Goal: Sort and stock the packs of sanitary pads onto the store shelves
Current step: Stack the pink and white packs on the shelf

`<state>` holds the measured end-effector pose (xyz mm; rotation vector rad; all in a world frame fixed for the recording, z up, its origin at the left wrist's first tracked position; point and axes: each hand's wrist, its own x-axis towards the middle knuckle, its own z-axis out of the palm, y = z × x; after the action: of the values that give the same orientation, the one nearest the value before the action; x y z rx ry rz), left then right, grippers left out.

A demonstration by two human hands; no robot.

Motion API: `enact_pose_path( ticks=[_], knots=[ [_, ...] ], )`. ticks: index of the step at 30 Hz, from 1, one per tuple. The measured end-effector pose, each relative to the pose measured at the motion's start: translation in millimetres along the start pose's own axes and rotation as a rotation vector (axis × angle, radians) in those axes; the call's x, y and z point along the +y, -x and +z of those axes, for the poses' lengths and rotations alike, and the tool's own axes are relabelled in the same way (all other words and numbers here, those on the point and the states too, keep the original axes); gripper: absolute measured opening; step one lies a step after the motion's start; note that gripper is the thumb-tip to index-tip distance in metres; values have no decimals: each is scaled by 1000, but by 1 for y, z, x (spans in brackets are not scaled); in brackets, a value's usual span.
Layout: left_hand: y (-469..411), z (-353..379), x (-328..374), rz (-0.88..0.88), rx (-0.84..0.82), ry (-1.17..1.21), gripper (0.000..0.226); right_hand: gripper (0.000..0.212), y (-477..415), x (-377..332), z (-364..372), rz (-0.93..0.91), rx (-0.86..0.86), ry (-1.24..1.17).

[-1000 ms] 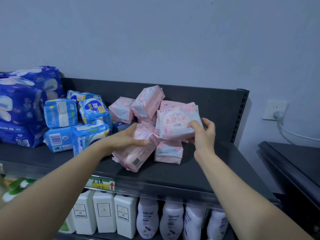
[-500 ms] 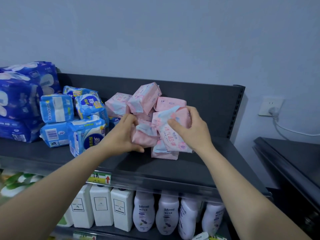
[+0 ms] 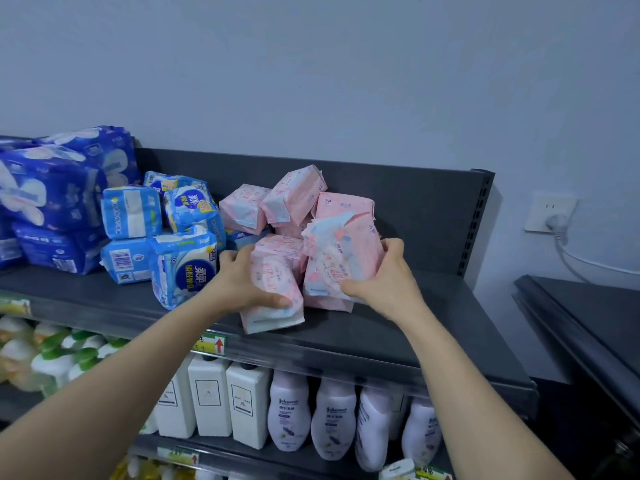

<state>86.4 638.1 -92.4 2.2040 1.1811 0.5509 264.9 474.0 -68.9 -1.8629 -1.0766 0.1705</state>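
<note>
Left hand (image 3: 242, 282) clutches the near pink pack (image 3: 277, 299); right hand (image 3: 384, 275) clutches the taller pink pack (image 3: 341, 254) at its 3 o'clock, long axes toward 12.

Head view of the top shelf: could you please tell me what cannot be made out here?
All in the head view:
Pink pile: count unclear; the left hand gripping the front pink pack and the right hand gripping the tilted pink pack hide packs behind.
Dark blue packs: cut off by the left edge.
Small print on packs: too blurred to read.
Lavender bottles: tops hidden by the top shelf.
</note>
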Motion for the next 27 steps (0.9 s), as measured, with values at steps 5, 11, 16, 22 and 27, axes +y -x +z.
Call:
enact_pose_path(
  ticks=[5, 11, 16, 22, 27],
  knots=[
    [12, 14, -4, 41, -17, 327, 134, 67, 16, 7, 6, -35, 136, -131],
    [27, 26, 0, 68, -75, 633, 119, 81, 37, 18, 11, -41, 156, -262],
    [48, 32, 16, 113, 23, 768, 97, 86, 55, 23, -3, 54, 258, -525],
    [71, 44, 34, 83, -1, 809, 80, 71, 83, 30, -30, 106, 425, -813],
    [91, 65, 48, 115, -210, 924, 63, 46, 118, 36, -56, 131, 565, -833]
  ],
)
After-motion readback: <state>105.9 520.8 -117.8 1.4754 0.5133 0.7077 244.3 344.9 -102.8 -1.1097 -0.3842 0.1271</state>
